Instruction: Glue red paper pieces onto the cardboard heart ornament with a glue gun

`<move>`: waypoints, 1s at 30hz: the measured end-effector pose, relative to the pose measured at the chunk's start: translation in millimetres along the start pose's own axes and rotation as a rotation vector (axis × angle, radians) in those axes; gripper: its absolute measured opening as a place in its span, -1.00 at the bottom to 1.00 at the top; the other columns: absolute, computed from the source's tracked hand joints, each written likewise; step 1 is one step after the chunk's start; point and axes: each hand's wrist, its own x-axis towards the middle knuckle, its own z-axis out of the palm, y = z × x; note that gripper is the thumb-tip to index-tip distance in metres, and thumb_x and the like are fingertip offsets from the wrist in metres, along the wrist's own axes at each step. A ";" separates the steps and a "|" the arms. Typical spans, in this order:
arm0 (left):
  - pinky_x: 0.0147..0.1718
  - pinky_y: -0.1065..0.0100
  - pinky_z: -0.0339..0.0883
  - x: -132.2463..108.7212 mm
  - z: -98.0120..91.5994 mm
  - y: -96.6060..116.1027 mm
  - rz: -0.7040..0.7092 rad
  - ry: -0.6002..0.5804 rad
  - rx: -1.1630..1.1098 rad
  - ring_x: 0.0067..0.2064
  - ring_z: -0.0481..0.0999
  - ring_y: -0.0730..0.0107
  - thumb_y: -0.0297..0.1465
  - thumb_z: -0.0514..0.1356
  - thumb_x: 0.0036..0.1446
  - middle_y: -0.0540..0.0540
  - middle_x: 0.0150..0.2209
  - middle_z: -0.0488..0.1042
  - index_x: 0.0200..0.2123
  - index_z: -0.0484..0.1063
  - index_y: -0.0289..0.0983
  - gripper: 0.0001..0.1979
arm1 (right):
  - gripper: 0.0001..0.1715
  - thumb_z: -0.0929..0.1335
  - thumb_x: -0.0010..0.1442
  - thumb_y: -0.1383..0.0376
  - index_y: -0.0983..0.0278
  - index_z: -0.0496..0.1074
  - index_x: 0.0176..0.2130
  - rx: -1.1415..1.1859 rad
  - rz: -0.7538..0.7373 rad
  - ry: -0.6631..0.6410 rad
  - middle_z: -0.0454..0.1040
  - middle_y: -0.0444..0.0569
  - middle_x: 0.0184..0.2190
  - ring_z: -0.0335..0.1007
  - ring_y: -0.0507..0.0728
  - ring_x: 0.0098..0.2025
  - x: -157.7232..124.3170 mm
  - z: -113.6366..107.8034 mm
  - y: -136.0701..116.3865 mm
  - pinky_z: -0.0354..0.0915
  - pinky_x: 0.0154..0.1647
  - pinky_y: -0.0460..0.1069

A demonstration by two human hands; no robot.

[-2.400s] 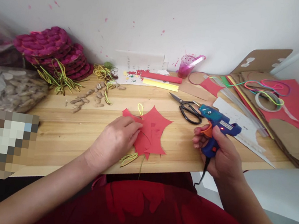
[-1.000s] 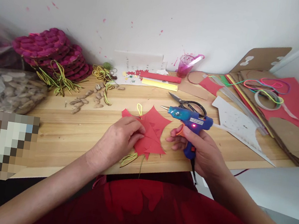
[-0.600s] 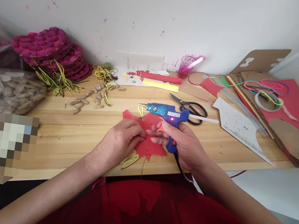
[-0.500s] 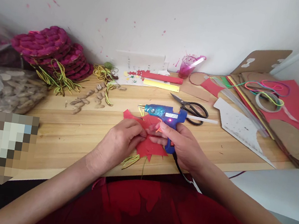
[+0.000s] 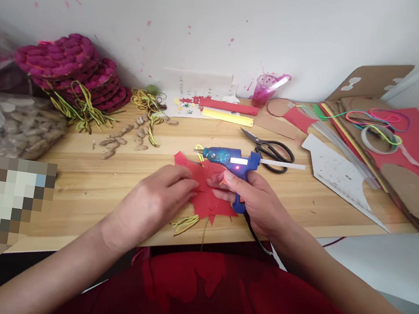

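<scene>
A blue hot glue gun (image 5: 228, 159) is in my right hand (image 5: 261, 200), its nozzle pointing left and a glue stick protruding from the back. A small red light glows on its side. By my right thumb shows a thin orange bit that I cannot identify. Beneath the gun lies a cut piece of red paper or felt (image 5: 208, 203) with jagged edges, with yellow-green yarn (image 5: 185, 225) sticking out under it. My left hand (image 5: 153, 196) hovers at the red piece's left edge, fingers bent and close together; whatever they may pinch is hidden.
Black scissors (image 5: 273, 150) lie behind the gun. Peanuts (image 5: 116, 141) are scattered to the left, near a stack of magenta woven rounds (image 5: 70, 64) and a bag of peanuts (image 5: 30, 126). A stained plastic cup (image 5: 264, 90) stands at the wall. Cardboard (image 5: 403, 189) and a white board (image 5: 341, 178) lie right.
My left hand has drawn back to the left, away from the right fingertips and the middle of the red piece. My right hand keeps the glue gun almost in place.
</scene>
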 end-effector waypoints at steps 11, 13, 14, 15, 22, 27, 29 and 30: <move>-0.30 0.18 0.51 15.6 0.1 6.1 0.359 -0.196 0.373 -0.23 0.52 0.13 -0.57 0.10 0.29 -0.23 -0.22 0.56 -0.20 0.51 -0.39 -0.83 | -0.83 0.52 0.16 0.23 0.25 0.57 -0.23 0.057 -0.011 0.002 0.62 -0.04 -0.23 0.59 0.12 -0.12 2.5 1.5 1.8 0.53 0.01 0.11; -0.27 0.19 0.51 15.0 2.7 4.9 0.333 -0.183 0.360 -0.19 0.54 0.13 -0.55 0.10 0.32 -0.24 -0.18 0.57 -0.17 0.50 -0.37 -0.83 | -0.80 0.53 0.15 0.21 0.25 0.57 -0.23 0.059 -0.015 -0.001 0.62 -0.03 -0.23 0.59 0.13 -0.11 1.0 0.2 0.2 0.53 0.01 0.09; -0.25 0.19 0.51 14.5 3.9 4.0 0.325 -0.173 0.347 -0.16 0.54 0.12 -0.54 0.09 0.33 -0.24 -0.15 0.57 -0.15 0.50 -0.37 -0.82 | -0.78 0.53 0.14 0.19 0.25 0.56 -0.24 0.059 -0.024 0.002 0.62 -0.03 -0.23 0.59 0.13 -0.11 -0.4 -1.1 -1.6 0.54 -0.01 0.07; -0.24 0.18 0.52 14.1 4.8 3.0 0.322 -0.165 0.336 -0.13 0.55 0.11 -0.54 0.09 0.33 -0.25 -0.11 0.57 -0.13 0.50 -0.37 -0.82 | -0.76 0.54 0.13 0.17 0.24 0.56 -0.25 0.058 -0.038 0.007 0.62 -0.04 -0.24 0.60 0.13 -0.11 -2.2 -3.0 -3.9 0.55 -0.05 0.05; -0.14 0.13 0.52 16.6 4.5 -4.1 0.302 -0.188 0.216 -0.02 0.56 0.06 -0.52 0.08 0.35 -0.25 0.02 0.57 -0.10 0.47 -0.37 -0.82 | -0.72 0.51 0.16 0.09 0.25 0.55 -0.28 -0.030 -0.100 0.029 0.59 -0.02 -0.28 0.62 0.13 -0.31 -23.8 -32.7 -21.2 0.49 -0.46 -0.11; -0.02 0.14 0.48 21.0 7.2 -10.3 0.260 -0.195 0.070 0.06 0.53 0.12 -0.48 0.08 0.38 -0.19 0.05 0.56 -0.17 0.46 -0.29 -0.85 | -0.68 0.46 0.21 0.04 0.25 0.55 -0.28 -0.167 -0.104 0.076 0.57 0.00 -0.27 0.53 0.06 -0.47 -41.7 -57.5 -22.2 0.31 -0.68 -0.15; -0.01 0.16 0.46 21.6 10.7 -13.1 0.215 -0.187 -0.006 0.04 0.53 0.17 -0.46 0.09 0.38 -0.16 0.00 0.59 -0.19 0.47 -0.27 -0.85 | -0.63 0.43 0.23 -0.01 0.25 0.55 -0.28 -0.245 -0.084 0.078 0.58 0.00 -0.33 0.46 0.03 -0.54 -48.9 -65.5 -23.9 0.27 -0.70 -0.15; -0.02 0.17 0.46 21.6 12.7 -14.5 0.189 -0.170 -0.045 0.02 0.54 0.20 -0.45 0.09 0.38 -0.15 -0.02 0.59 -0.18 0.47 -0.26 -0.85 | -0.59 0.41 0.24 -0.04 0.26 0.55 -0.29 -0.299 -0.072 0.071 0.57 0.00 -0.40 0.41 0.01 -0.59 -52.6 -69.0 -25.6 0.25 -0.70 -0.14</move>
